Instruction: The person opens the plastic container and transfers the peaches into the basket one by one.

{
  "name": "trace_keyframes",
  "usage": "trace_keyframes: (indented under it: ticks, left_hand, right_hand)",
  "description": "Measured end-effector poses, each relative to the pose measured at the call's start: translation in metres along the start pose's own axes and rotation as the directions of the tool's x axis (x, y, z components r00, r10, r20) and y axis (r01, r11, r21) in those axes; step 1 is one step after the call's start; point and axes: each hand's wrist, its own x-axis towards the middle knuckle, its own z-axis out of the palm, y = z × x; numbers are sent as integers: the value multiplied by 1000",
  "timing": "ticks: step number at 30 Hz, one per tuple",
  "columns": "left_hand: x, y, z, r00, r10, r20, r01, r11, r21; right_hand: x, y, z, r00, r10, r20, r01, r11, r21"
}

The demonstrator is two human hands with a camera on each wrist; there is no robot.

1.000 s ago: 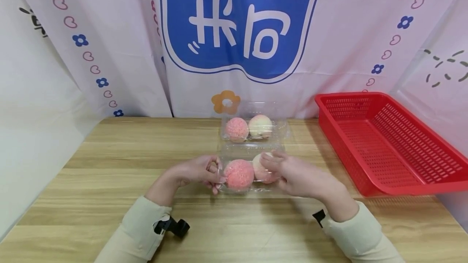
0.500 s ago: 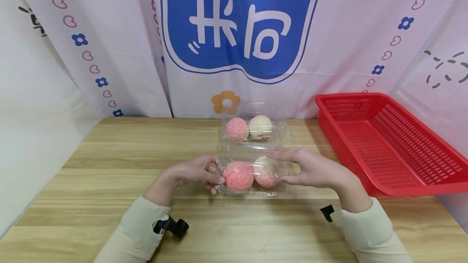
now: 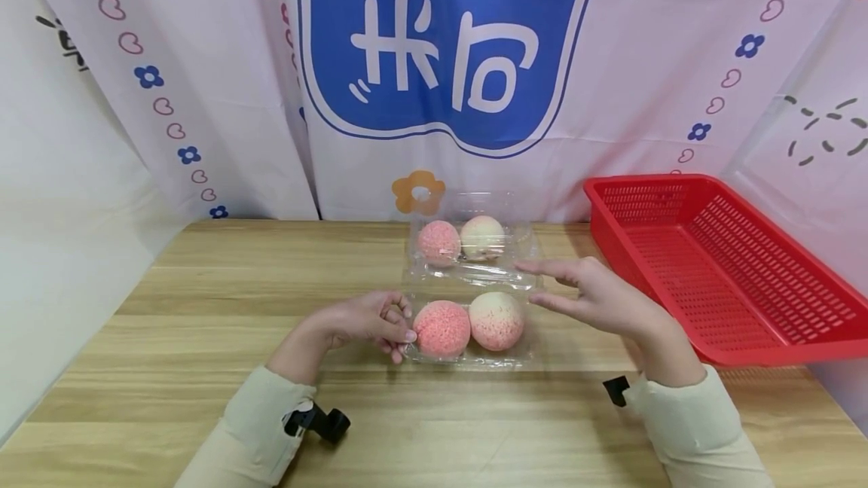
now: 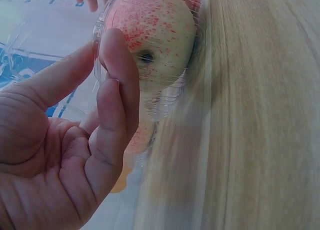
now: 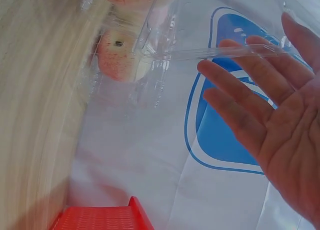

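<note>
Front box [image 3: 475, 361] sits between left hand [image 3: 373, 322], pinching its rim [image 4: 97, 38], and right hand [image 3: 600, 298], spread by its lid [image 5: 200, 54]; two boxes, four balls [image 3: 497, 321]

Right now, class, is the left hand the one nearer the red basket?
No: in the head view, the right hand is between the left hand and the red basket.

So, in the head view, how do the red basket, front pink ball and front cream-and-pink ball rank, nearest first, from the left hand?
From the left hand:
1. Front pink ball: immediately right, inside the front clear box.
2. Front cream-and-pink ball: beside it, farther right.
3. Red basket: at the far right.
</note>
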Motion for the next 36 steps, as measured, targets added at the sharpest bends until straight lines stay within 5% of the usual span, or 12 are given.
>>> trace_keyframes:
  ticks: [9, 18, 27, 36]
  left_hand:
    - [0, 0, 1, 1000, -24, -13, 24, 1000, -6]
    - [-2, -1, 3, 1000, -18, -10, 17, 1000, -11]
    - [-3, 1, -1, 998, -24, -60, 25, 1000, 12]
    - [8, 7, -10, 986, -4, -164, 6, 1000, 9]
  right_hand:
    - [5, 8, 5, 992, 41, -119, -38, 999, 20]
    - [13, 11, 17, 937, 161, -310, -154, 987, 45]
    - [17, 16, 20, 930, 199, -309, -134, 966, 219]
    - [16, 22, 19, 926, 281, -251, -174, 910, 376]
